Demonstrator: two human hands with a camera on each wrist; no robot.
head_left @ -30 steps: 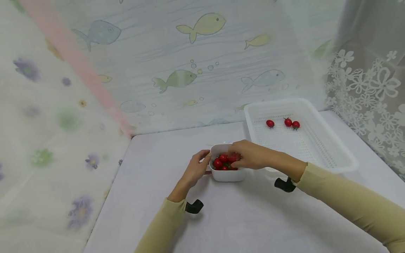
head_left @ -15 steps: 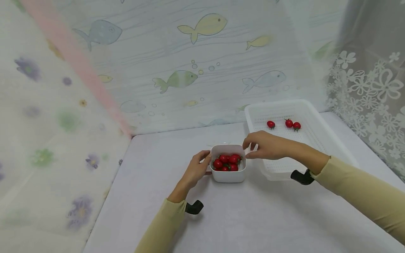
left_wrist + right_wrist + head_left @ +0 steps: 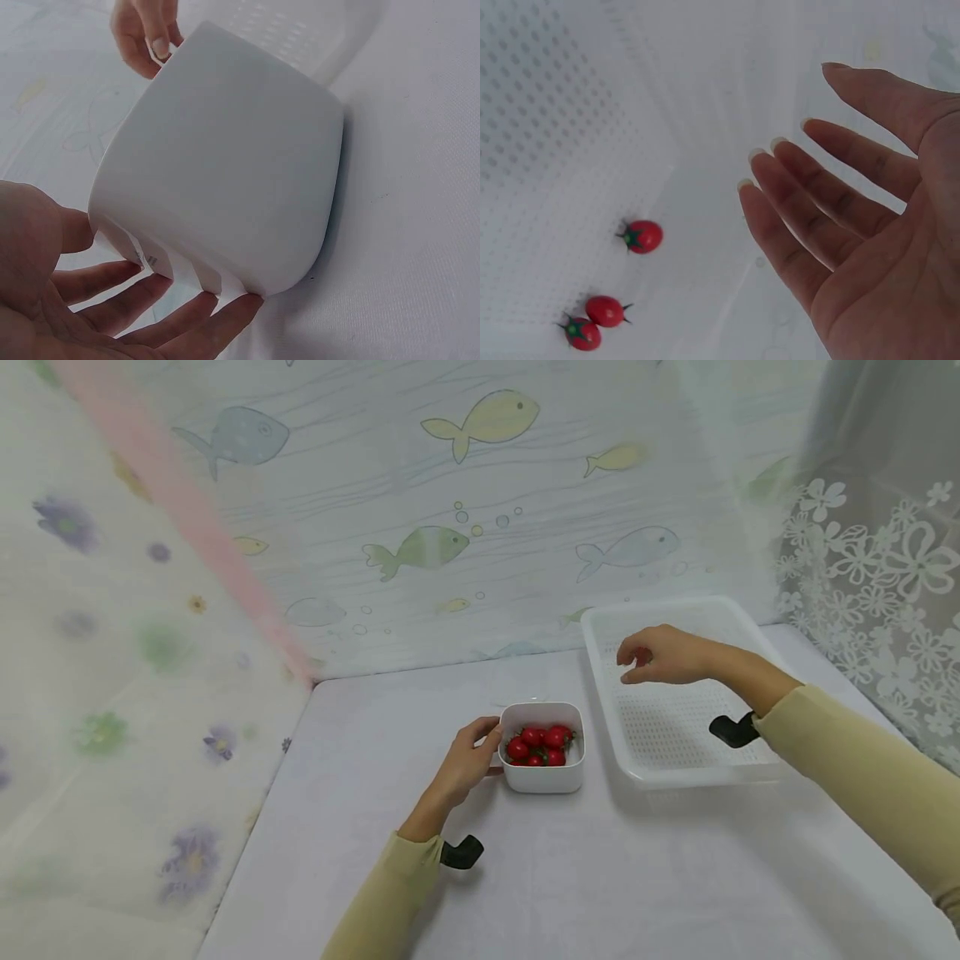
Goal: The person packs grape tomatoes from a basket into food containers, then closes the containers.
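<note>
My left hand (image 3: 461,762) touches the left side of a small white container (image 3: 543,779), its fingertips (image 3: 161,281) spread along the wall and the thumb at the rim. Several red cherry tomatoes (image 3: 555,737) lie inside the container in the head view; its near wall hides part of them. Over the white perforated basket (image 3: 652,739), my right hand (image 3: 671,653) hovers with fingers apart and nothing in it. Three cherry tomatoes (image 3: 644,236) rest on the basket floor in the right wrist view. From the head, one shows between thumb and fingers; the hand covers the others.
A white cloth covers the table (image 3: 540,868). Behind it hangs a fish-print curtain (image 3: 480,527), with a flower-print sheet (image 3: 112,693) at the left and a lace curtain (image 3: 885,552) at the right. Something thin and clear (image 3: 525,699) lies behind the container.
My right hand has come out of the container, moved right past its rim and up over the basket's far part. The left hand and the container have stayed in place.
</note>
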